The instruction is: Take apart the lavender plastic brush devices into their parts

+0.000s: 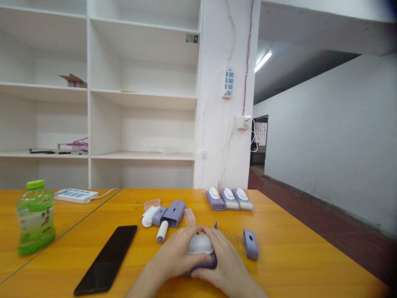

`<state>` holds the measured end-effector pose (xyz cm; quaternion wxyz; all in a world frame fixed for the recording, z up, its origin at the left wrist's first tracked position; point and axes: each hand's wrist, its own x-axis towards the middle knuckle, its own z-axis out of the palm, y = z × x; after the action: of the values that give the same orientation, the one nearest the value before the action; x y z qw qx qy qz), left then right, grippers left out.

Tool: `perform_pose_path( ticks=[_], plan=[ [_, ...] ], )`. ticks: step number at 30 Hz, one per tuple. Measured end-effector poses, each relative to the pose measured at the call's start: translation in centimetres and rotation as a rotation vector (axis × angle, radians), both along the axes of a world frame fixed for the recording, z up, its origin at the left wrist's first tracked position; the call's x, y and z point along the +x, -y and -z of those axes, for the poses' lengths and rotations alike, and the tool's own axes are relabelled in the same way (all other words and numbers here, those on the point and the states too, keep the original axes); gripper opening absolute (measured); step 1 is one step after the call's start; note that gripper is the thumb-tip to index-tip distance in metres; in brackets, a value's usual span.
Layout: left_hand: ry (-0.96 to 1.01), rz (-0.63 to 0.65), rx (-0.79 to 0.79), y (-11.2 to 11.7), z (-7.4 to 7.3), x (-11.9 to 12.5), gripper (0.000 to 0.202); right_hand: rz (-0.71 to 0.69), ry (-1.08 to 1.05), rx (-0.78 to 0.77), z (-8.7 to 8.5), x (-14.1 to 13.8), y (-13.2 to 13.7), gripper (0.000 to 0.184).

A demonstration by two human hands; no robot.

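Both of my hands are wrapped round a small purple device with a white meshed top (201, 245), low in the middle of the orange table (297, 256). My left hand (175, 254) curls round its left side and my right hand (223, 260) closes over its right side. A thin metal spring (233, 236) lies just beyond my right hand. A loose purple casing piece (251, 244) rests to the right of it. Beyond my hands lie a purple housing (174, 213), white cylindrical parts (162, 231) and a pale pink cap (189, 216).
Three purple-and-white units (229, 199) stand in a row at the table's far edge. A black phone (107, 258) lies at the left, a green bottle (35, 216) further left, a white power strip (76, 195) behind. White shelving (142, 97) fills the back wall.
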<state>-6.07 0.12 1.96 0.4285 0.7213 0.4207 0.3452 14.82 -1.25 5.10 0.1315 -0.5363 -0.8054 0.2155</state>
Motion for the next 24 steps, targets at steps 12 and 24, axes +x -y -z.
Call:
perform_pose_path(
  ticks=[12,24],
  plan=[
    [-0.044,0.077,-0.213,-0.5,0.0,-2.2,0.095,-0.021,-0.204,-0.045,-2.2,-0.1,-0.4,0.018],
    [0.004,0.098,-0.232,-0.9,0.5,-1.9,0.093,0.017,-0.105,-0.034,-2.5,0.1,-0.6,0.029]
  ],
)
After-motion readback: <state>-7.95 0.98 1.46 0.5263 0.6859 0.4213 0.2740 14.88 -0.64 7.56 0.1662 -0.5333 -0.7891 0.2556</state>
